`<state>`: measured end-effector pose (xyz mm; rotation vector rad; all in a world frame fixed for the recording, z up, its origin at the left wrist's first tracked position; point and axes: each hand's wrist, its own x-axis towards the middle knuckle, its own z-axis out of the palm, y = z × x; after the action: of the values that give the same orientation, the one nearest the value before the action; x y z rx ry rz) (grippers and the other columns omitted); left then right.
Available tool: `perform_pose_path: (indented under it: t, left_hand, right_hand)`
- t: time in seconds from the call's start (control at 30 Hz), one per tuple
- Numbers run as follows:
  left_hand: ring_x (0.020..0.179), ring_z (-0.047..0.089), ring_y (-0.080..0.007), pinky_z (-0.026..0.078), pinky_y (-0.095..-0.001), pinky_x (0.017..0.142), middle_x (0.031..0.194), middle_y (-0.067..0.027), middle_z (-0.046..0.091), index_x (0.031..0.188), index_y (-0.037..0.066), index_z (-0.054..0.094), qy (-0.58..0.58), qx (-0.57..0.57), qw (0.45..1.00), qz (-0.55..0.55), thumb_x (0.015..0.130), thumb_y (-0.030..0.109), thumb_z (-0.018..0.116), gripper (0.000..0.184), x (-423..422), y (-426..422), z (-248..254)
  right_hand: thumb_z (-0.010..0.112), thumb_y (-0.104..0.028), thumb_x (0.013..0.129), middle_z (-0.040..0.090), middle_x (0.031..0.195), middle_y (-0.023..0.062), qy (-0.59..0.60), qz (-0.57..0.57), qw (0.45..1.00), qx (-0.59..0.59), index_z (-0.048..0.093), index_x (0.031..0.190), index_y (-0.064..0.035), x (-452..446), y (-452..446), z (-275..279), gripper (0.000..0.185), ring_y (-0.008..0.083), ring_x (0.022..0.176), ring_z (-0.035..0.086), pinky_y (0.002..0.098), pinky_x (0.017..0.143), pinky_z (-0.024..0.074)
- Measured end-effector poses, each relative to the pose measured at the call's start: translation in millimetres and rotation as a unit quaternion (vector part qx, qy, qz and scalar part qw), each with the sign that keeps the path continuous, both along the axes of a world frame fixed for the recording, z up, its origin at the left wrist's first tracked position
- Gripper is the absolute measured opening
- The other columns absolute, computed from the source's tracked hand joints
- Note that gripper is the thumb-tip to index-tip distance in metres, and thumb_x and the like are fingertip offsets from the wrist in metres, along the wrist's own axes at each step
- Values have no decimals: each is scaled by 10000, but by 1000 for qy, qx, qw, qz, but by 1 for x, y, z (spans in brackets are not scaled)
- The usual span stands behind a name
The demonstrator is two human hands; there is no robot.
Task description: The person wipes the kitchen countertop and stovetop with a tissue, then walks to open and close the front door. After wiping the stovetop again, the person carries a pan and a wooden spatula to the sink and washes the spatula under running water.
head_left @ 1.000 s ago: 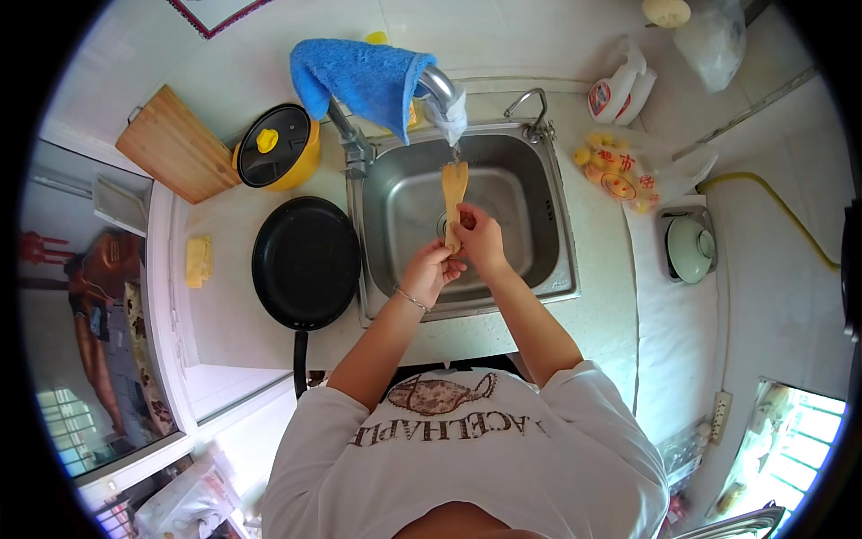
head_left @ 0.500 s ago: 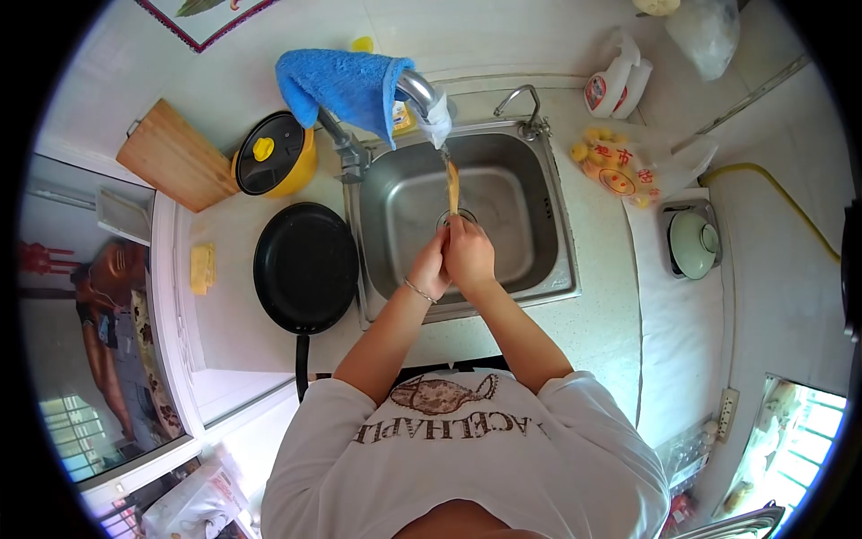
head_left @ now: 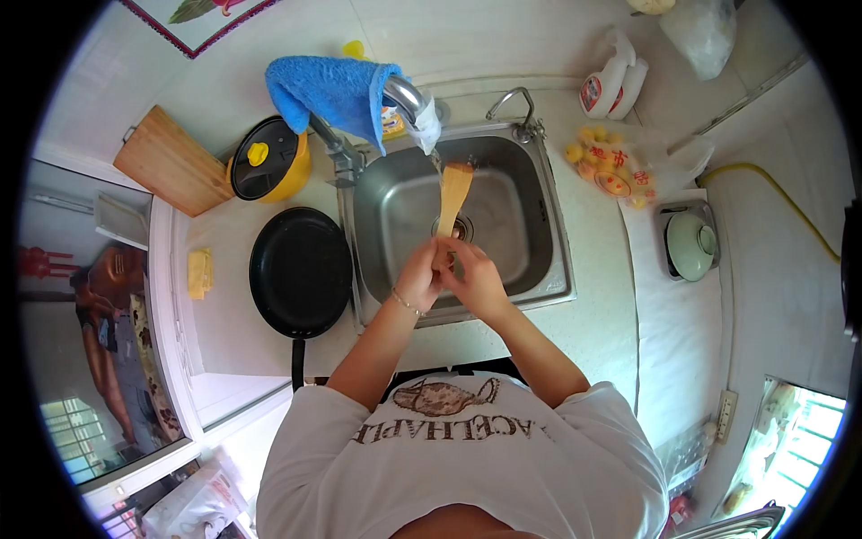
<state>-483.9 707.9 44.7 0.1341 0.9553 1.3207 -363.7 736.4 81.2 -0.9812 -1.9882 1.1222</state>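
A wooden spatula [head_left: 454,193] points away from me over the steel sink [head_left: 553,216], its broad flat face turned up. My left hand [head_left: 419,277] is closed around the handle. On the other side, my right hand [head_left: 478,284] has its fingers bent in against the lower handle, which both hands largely hide. Just left of the blade, a thin stream of water falls from the faucet [head_left: 424,121], whose spout is wrapped in white material. A blue cloth [head_left: 332,94] drapes over the faucet's arm.
Left of the sink lie a black frying pan [head_left: 301,272], a yellow pot with a black lid [head_left: 269,160], a cutting board [head_left: 171,163] and a yellow sponge [head_left: 199,274]. To the right are a bag of yellow fruit [head_left: 615,166], white bottles [head_left: 612,85] and a pale green bowl [head_left: 690,247].
The spatula has turned from edge-on to showing its flat face, and tilts slightly right. My hands have drawn a little closer to me, and the right hand's fingers have loosened from their clasp.
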Motion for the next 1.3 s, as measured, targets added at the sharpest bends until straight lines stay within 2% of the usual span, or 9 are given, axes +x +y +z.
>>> perform_pose_path:
  t: [0.6,0.77,0.83,0.97,1.1,1.13,1.2,1.23,1.3]
  left_hand:
    - [469,346,-68,285,-201,415,613,10,417,1022,42,520,190,-130,970,-73,911,257,362,289,-68,-46,13]
    - [477,345,-72,290,-203,429,604,8,411,1034,45,527,172,-105,977,-67,912,265,357,304,-67,-58,-2]
    - [479,347,-73,288,-205,426,606,3,419,1036,41,529,173,-88,979,-56,912,283,351,325,-66,-63,-9]
    - [483,371,-72,283,-209,417,614,-4,444,1017,41,538,172,-111,977,-65,895,296,401,315,-57,-72,-9]
    - [475,418,-92,326,-242,408,578,-16,468,839,60,533,170,-43,983,-58,871,303,450,259,-59,-88,-34]
    - [470,413,-98,338,-261,411,572,-15,480,785,65,531,188,-48,981,-22,872,302,434,270,-58,-91,-30]
    - [473,400,-76,331,-233,411,599,-5,465,919,47,551,215,-54,974,-46,883,259,450,237,-65,-95,-41]
    - [459,407,-89,336,-249,410,577,-18,475,840,38,555,246,-35,967,-58,875,248,447,239,-68,-96,-45]
    - [437,405,-129,329,-293,405,550,-48,475,681,16,506,233,-37,971,-46,850,225,413,284,-72,-103,-26]
  right_hand:
    - [574,-106,775,619,807,170,107,-73,992,8,602,927,-10,0,125,26,182,275,736,623,308,644,490]
    - [568,-121,760,604,778,175,-123,45,990,44,613,849,-32,-30,104,45,134,321,718,603,378,632,480]
    - [563,-132,765,609,818,166,-108,211,968,81,605,864,-28,-64,87,33,149,323,776,595,394,688,475]
    - [613,-214,754,368,1329,122,-169,198,866,428,363,1269,-11,-158,63,11,608,255,1232,346,345,1010,293]
    - [679,-213,697,269,1395,94,-168,247,883,362,289,1317,-26,-195,74,-12,756,224,1298,233,342,1061,195]
    - [598,-377,741,261,1402,71,-201,233,857,413,292,1323,-55,-199,76,-13,733,186,1302,227,331,1069,180]
    - [610,-350,738,266,1400,59,-271,169,827,463,265,1341,-59,-211,78,-26,753,190,1297,232,310,1069,163]
    - [596,-346,756,204,1426,52,-144,229,889,370,219,1361,-58,-211,90,-31,769,190,1315,177,312,1077,132]
    - [585,-300,790,174,1432,87,-344,167,805,453,205,1356,-17,-218,63,-4,738,217,1320,164,328,1073,161]
